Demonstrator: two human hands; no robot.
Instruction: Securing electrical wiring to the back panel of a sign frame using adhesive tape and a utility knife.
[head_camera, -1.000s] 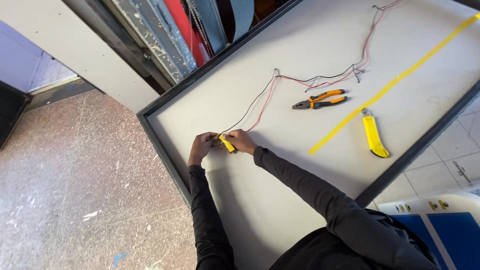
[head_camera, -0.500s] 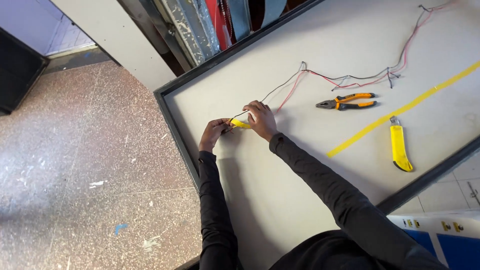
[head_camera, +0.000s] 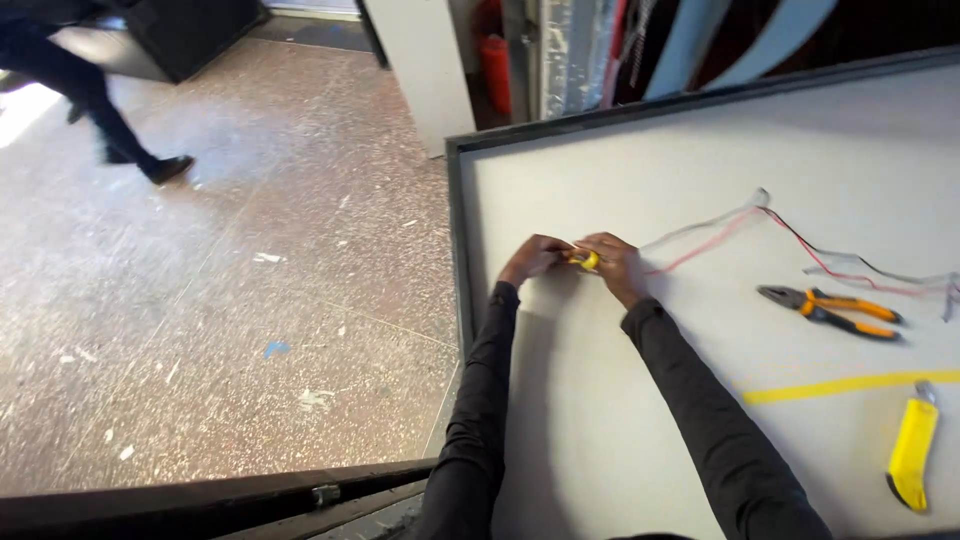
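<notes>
White board (head_camera: 700, 420) with a dark frame sits above a speckled floor (head_camera: 230, 300); another person's legs (head_camera: 90, 100) cross at far left. Both the left hand (head_camera: 535, 258) and right hand (head_camera: 615, 265) pinch a small yellow piece (head_camera: 588, 260) near the board's left edge, wires (head_camera: 700, 240) trailing right. Piece mostly hidden by fingers. Pliers (head_camera: 835, 310) and yellow knife (head_camera: 912, 450) lie apart.

Your long black sleeves, snug and softly creased, run from the frame's bottom edge to both bare wrists.
</notes>
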